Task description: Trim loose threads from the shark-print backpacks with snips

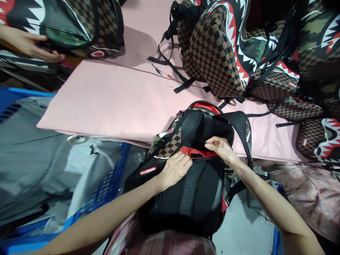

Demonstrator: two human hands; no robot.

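A black backpack (191, 191) with brown checkered panels lies back side up across the lap and the table's edge. Across its middle runs an opening with red lining (204, 153). My left hand (176, 169) has its fingers curled over the left part of that red edge, gripping it. Just above the right part, my right hand (219, 147) is closed in a pinch; what sits between its fingertips is too small to make out.
The table has a pink cover (114, 102). Shark-mouth checkered backpacks (215, 53) crowd the back right. At top left, another person's hand (39, 46) touches a similar bag (79, 28). Blue crates (106, 187) stand below left, with a pen (166, 74) on the table.
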